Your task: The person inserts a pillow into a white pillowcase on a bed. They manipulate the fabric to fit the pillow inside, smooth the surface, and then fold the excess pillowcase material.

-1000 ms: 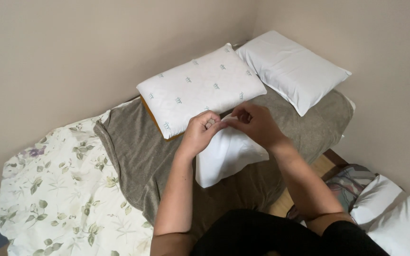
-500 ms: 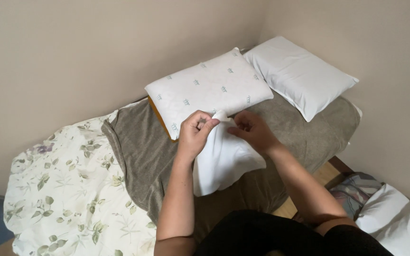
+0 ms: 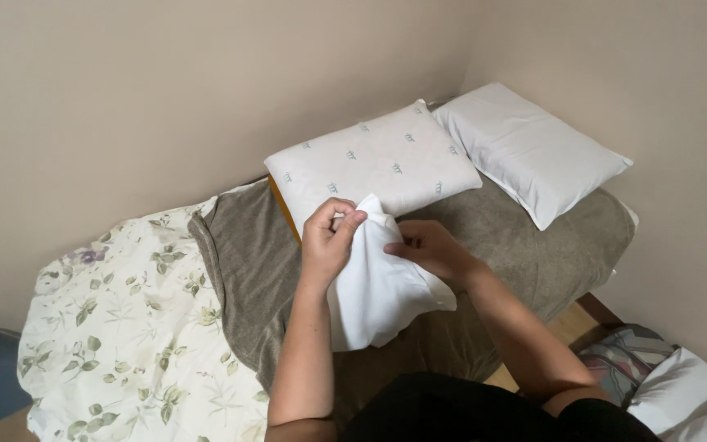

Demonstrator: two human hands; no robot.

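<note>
Head view: a low bed (image 3: 533, 262) sits in the corner of two plain beige walls (image 3: 165, 90); a grey-brown blanket (image 3: 247, 270) covers its upper half, and a cream floral quilt (image 3: 124, 327) lies over the left part, its edge overlapping the blanket; a strip of wooden floor (image 3: 566, 327) shows to the right of the bed, with a patterned cloth (image 3: 615, 364) and more white bedding (image 3: 689, 393) lying there. At the head of the bed a white pillow with small green marks (image 3: 378, 164) lies beside a plain white pillow (image 3: 525, 147), the two touching along one edge. Above the blanket a white pillowcase (image 3: 378, 286) is held up, hanging slack; whether anything is inside it cannot be told. The left hand (image 3: 330, 237) is closed, pinching the pillowcase's top edge; the right hand (image 3: 427, 250) grips the cloth just beside it, fingers curled into the fabric.
</note>
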